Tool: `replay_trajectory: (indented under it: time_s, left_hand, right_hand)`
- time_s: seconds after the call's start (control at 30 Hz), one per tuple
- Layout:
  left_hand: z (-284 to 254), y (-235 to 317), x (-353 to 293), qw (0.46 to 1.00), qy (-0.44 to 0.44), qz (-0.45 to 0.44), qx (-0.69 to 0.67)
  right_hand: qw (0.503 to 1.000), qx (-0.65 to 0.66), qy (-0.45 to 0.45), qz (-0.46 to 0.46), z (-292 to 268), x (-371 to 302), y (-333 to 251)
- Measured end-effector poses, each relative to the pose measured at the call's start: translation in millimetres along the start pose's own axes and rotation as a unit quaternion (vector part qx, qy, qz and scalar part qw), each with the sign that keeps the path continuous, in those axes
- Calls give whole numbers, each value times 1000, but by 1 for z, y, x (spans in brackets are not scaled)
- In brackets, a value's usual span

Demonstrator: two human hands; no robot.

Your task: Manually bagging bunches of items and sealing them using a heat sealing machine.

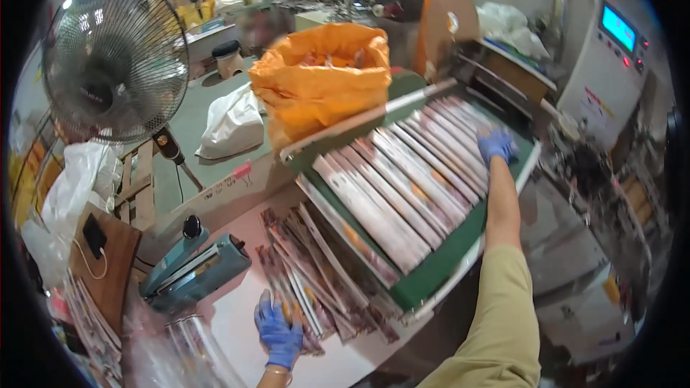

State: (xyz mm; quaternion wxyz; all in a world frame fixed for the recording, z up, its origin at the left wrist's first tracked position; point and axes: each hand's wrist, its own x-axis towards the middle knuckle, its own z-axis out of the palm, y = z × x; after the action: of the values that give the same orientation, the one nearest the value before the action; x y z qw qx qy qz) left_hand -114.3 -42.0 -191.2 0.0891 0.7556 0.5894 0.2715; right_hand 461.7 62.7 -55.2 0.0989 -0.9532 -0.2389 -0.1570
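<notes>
My left hand (pixel 279 334), in a blue glove, rests at the near left edge of a loose pile of long, slim plastic packets (pixel 323 266) on the pale table. Its fingers are stretched out, touching the nearest packets without gripping them. My right hand (pixel 497 145), also blue-gloved, reaches far forward to the right end of a row of similar packets (pixel 406 179). They lie side by side on a green conveyor belt (pixel 442 280). Slightly blurred, its fingers spread over the end packets. One separate packet (pixel 348 233) lies along the belt's left side.
A large orange sack (pixel 323 79) stands behind the belt. A teal bench device (pixel 198 273) sits left of the pile, near clear plastic film (pixel 190 352). A fan (pixel 111 57) stands far left; a control box (pixel 611 65) with a lit screen is at right.
</notes>
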Motion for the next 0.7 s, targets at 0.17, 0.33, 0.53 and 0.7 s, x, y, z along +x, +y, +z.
replay_trajectory:
  time_s: [0.17, 0.33, 0.53, 0.7]
  left_hand:
    - [3, 8, 15, 997, -35, 73, -10]
    - [9, 2, 24, 997, -3, 76, -9]
    - [27, -1, 15, 997, 22, 71, 11]
    - [22, 2, 2, 998, 43, 42, -29]
  right_hand:
    - [997, -19, -65, -44, 37, 42, 26]
    - [944, 85, 29, -318, 75, 50, -11]
    - [975, 93, 13, -202, 19, 37, -28]
    - [994, 16, 75, -74, 7, 20, -19]
